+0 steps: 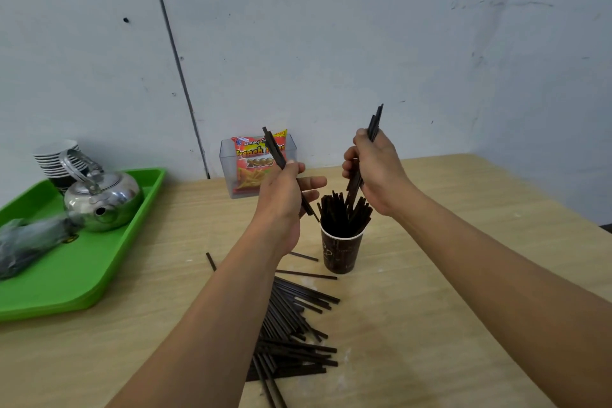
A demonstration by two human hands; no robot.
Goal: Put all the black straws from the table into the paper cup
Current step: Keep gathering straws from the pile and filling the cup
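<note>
Brown paper cup (340, 250) at table (430, 275) centre, upright, packed with black straws standing on end. Clear plastic box (258, 169) at its 11 o'clock holds a snack packet (256, 164). Green tray (82, 275) at 9 o'clock carries a steel kettle (104, 199) and stacked cups (56, 157). Right hand (377, 172) fingers curled around a straw bundle (372, 129), lower ends in the cup. Left hand (284, 195) pinches a few tilted straws (273, 147) just beside the rim, index extended. Loose straw pile (291, 334) at 6 o'clock.
</note>
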